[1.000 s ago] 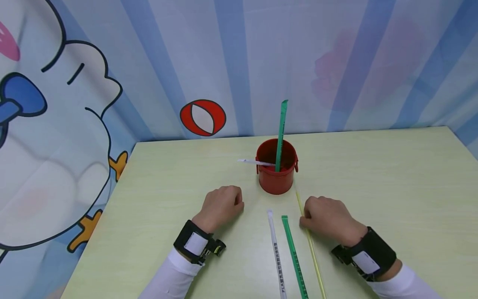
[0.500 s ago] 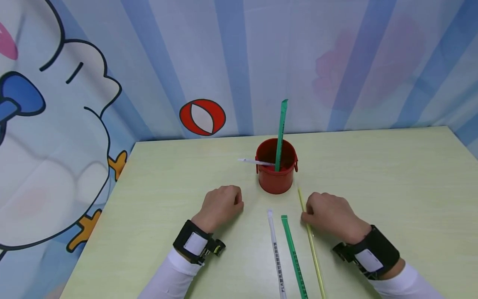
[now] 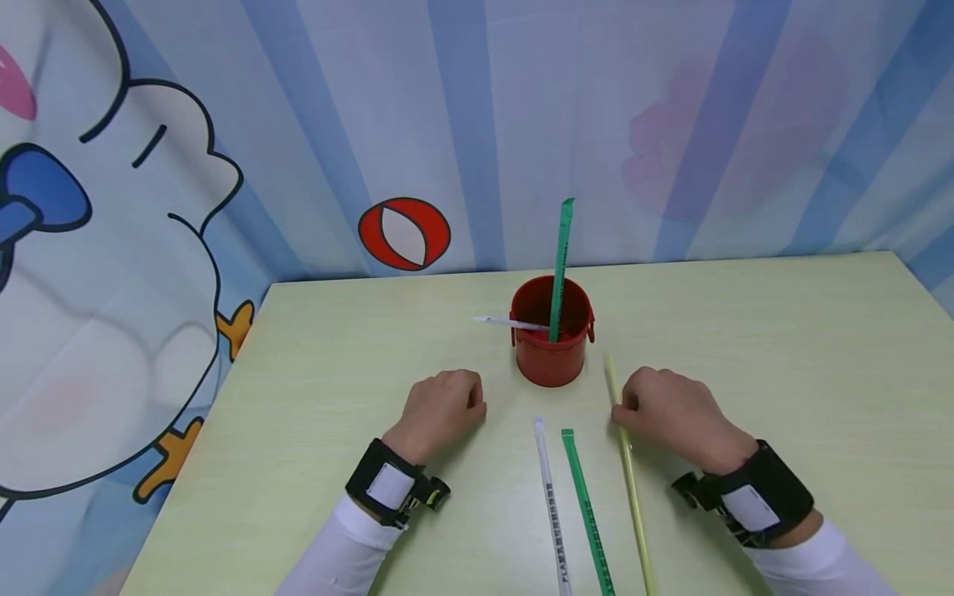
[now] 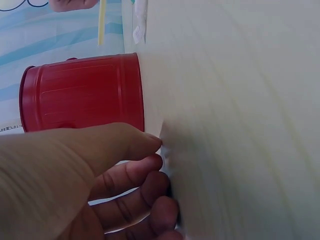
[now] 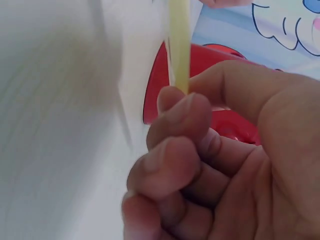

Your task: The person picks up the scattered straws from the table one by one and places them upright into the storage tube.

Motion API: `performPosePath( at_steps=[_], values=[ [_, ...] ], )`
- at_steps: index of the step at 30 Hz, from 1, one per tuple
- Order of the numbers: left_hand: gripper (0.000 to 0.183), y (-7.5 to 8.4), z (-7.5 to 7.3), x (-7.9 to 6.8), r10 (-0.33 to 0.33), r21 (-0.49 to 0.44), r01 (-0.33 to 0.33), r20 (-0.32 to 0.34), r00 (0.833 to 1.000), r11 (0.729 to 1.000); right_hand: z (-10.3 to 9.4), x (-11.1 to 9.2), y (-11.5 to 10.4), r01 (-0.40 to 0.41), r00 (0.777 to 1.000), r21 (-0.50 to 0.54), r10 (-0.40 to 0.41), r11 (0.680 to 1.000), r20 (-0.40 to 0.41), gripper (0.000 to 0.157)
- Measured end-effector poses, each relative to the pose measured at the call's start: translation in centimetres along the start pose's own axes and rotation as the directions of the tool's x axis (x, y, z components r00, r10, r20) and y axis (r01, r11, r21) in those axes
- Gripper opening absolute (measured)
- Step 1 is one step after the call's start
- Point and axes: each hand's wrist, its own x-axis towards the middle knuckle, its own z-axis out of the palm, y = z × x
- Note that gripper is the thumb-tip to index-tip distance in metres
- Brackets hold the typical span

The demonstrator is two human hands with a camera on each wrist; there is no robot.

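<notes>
My right hand (image 3: 674,414) pinches a thin pale-yellow straw (image 3: 633,497) between thumb and fingers. In the right wrist view the straw (image 5: 179,45) extends from the fingertips, raised off the table. My left hand (image 3: 440,410) rests on the table with loosely curled fingers and holds nothing; the left wrist view shows its thumb and fingertips (image 4: 157,172) near the tabletop. A red bucket (image 3: 550,364) stands between and beyond the hands. Inside it a green wrapped straw (image 3: 561,257) stands upright, and a white wrapped straw (image 3: 498,321) leans out over the left rim.
A white wrapped straw (image 3: 551,505) and a green wrapped straw (image 3: 587,505) lie side by side on the table (image 3: 358,331), between my forearms. Behind the table hangs a blue striped cloth (image 3: 507,124) with printed cartoon shapes.
My right hand has lifted the yellow straw from the table and moved slightly right and away from me. The left hand, the bucket and the other straws have stayed put.
</notes>
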Motion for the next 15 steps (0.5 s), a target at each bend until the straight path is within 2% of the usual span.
performPosePath(
  at_steps=[7,15],
  values=[
    [0.016,0.0,0.0,0.0,0.001,0.0,-0.001,0.001,1.0,1.0,-0.9,0.2,0.3,-0.01,0.999,0.019,0.011,1.0,-0.039,0.025],
    [0.016,0.0,0.0,0.0,0.002,0.006,-0.002,0.001,1.0,1.0,-2.5,0.2,0.4,0.027,0.994,0.016,-0.025,1.0,-0.103,0.027]
  ],
)
